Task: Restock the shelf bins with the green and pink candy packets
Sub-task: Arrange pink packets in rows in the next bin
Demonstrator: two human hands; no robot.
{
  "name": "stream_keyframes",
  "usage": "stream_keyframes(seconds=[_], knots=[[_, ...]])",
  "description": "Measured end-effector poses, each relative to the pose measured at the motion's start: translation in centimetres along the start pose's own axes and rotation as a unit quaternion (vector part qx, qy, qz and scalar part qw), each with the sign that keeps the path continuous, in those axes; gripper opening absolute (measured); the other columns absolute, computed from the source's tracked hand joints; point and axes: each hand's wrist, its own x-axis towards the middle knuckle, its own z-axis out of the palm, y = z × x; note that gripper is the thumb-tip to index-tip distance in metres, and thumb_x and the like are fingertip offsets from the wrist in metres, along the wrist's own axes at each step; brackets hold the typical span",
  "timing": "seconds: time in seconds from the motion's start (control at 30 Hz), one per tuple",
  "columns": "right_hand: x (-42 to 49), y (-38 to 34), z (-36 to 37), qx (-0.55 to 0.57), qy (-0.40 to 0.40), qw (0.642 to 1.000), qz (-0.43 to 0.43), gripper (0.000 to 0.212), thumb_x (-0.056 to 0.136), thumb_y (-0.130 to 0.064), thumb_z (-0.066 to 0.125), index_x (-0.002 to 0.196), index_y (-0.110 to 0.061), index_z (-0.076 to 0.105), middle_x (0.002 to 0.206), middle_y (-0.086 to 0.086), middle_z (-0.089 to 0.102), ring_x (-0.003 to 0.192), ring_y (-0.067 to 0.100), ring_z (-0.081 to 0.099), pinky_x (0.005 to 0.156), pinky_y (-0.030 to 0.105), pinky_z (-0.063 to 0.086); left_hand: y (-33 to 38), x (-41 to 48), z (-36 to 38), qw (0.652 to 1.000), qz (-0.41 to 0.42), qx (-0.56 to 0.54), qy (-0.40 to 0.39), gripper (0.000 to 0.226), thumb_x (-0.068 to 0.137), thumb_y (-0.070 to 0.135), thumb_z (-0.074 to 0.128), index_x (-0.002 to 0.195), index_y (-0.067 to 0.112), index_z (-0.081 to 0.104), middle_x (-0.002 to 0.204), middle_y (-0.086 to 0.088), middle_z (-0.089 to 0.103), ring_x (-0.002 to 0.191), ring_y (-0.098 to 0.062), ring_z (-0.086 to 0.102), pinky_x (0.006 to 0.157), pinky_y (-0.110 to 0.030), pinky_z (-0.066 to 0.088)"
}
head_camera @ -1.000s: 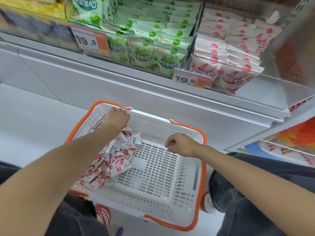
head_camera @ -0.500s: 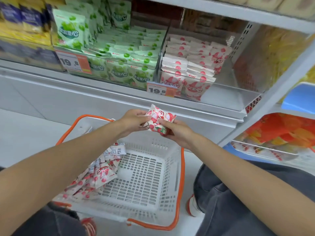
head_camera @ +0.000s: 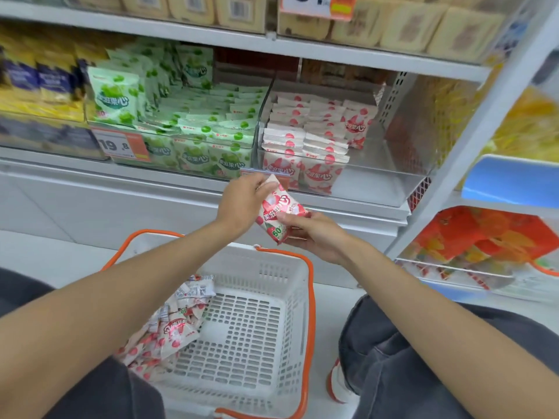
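Note:
A pink candy packet (head_camera: 276, 211) is held upright between both hands, just below the front of the pink bin (head_camera: 375, 182). My left hand (head_camera: 242, 201) pinches its top edge, and my right hand (head_camera: 314, 234) grips its lower part. The clear pink bin holds stacked pink packets (head_camera: 305, 140) on its left side; its right side is bare. Beside it on the left, the green bin (head_camera: 193, 131) is filled with green packets. Below my arms stands a white basket (head_camera: 272, 297) with orange handles, and more pink packets (head_camera: 169, 331) lie heaped in its left side.
Yellow and blue packets (head_camera: 39, 83) fill the shelf left of the green bin. A price tag (head_camera: 121, 145) hangs on the green bin's front. Beige packs (head_camera: 393, 25) line the shelf above. Orange bags (head_camera: 478, 237) lie on a lower right shelf. My knees flank the basket.
My left hand picked a pink packet out of the basket, my right hand joined it, and both raised the packet up toward the front of the pink bin.

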Motion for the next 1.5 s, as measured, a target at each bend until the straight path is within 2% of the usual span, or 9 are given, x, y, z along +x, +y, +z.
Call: stream_keyframes(seconds=[0.13,0.27,0.37,0.53,0.67,0.93,1.07,1.3,1.5], knots=[[-0.7,-3.5,-2.4,-0.095,-0.014,0.994,-0.053,0.034,0.084,-0.008,0.072,0.117,-0.004,0.063,0.104,0.012,0.072,0.087,0.021,0.069,0.076,0.026,0.058,2.6,2.6,-1.1,0.985,0.127,0.098,-0.068,0.037,0.093,0.040,0.062,0.068,0.013,0.057,0.058,-0.001,0.055,0.053,-0.015,0.047,0.053,-0.033,0.031],[-1.0,-6.6,-4.6,-0.144,0.027,0.985,-0.092,0.018,0.083,-0.006,0.072,0.101,-0.005,0.068,0.089,0.006,0.074,0.076,0.018,0.070,0.071,0.026,0.057,5.4,5.5,-0.3,0.995,0.103,-0.008,-0.018,0.037,0.095,0.041,0.058,0.078,0.009,0.067,0.063,0.006,0.062,0.055,0.001,0.057,0.050,-0.015,0.038],[-0.6,-9.3,-7.5,-0.115,0.127,0.976,-0.133,0.023,0.083,-0.008,0.073,0.105,-0.002,0.068,0.094,0.010,0.073,0.078,0.019,0.068,0.072,0.026,0.055,6.9,8.4,0.8,0.994,0.071,-0.068,0.040,0.053,0.103,0.049,0.035,0.091,0.005,0.062,0.078,-0.008,0.065,0.073,-0.017,0.063,0.066,-0.037,0.049],[2.7,-12.8,-13.4,-0.020,0.290,0.938,-0.190,0.009,0.083,-0.002,0.071,0.091,-0.005,0.067,0.104,0.022,0.070,0.083,0.029,0.068,0.080,0.039,0.054,6.4,14.1,3.4,0.982,0.129,0.131,-0.041,0.040,0.103,0.046,0.030,0.089,0.017,0.054,0.079,0.005,0.056,0.078,-0.021,0.056,0.067,-0.034,0.043],[8.6,-13.9,-16.7,-0.036,0.386,0.909,-0.155,0.024,0.081,0.004,0.071,0.102,-0.002,0.062,0.109,0.014,0.068,0.097,0.027,0.067,0.080,0.036,0.057,4.8,16.9,5.4,0.957,0.102,0.254,-0.099,0.052,0.101,0.054,0.021,0.101,0.016,0.056,0.097,-0.004,0.062,0.093,-0.025,0.057,0.091,-0.047,0.045],[18.7,-14.6,-20.0,-0.175,0.311,0.934,-0.022,0.028,0.087,0.000,0.064,0.115,-0.003,0.060,0.127,0.015,0.059,0.115,0.030,0.059,0.089,0.035,0.053,3.4,17.5,6.1,0.961,0.133,0.232,-0.073,0.057,0.100,0.052,0.016,0.113,0.019,0.060,0.113,-0.002,0.065,0.107,-0.025,0.058,0.097,-0.046,0.043],[20.2,-14.3,-19.8,-0.199,0.293,0.935,-0.026,0.027,0.089,0.000,0.060,0.115,-0.004,0.061,0.130,0.018,0.058,0.094,0.020,0.056,0.065,0.024,0.051,3.3,17.3,6.2,0.962,0.143,0.224,-0.063,0.047,0.099,0.052,0.015,0.088,0.024,0.050,0.091,0.003,0.057,0.088,-0.021,0.053,0.091,-0.044,0.045],[19.6,-14.3,-19.4,-0.190,0.306,0.932,-0.024,0.045,0.087,0.002,0.059,0.132,0.003,0.050,0.108,0.011,0.054,0.080,0.017,0.057,0.046,0.016,0.048,3.3,17.2,6.1,0.962,0.145,0.221,-0.064,0.056,0.101,0.050,0.016,0.105,0.020,0.063,0.104,0.002,0.064,0.100,-0.021,0.058,0.094,-0.044,0.044],[16.7,-14.9,-17.5,-0.287,0.409,0.866,0.016,0.033,0.086,-0.004,0.067,0.117,0.001,0.056,0.099,0.009,0.059,0.099,0.026,0.061,0.080,0.029,0.049,3.7,16.9,5.8,0.966,0.134,0.212,-0.063,0.050,0.102,0.046,0.022,0.109,0.019,0.064,0.108,0.001,0.065,0.102,-0.022,0.058,0.092,-0.041,0.044]])
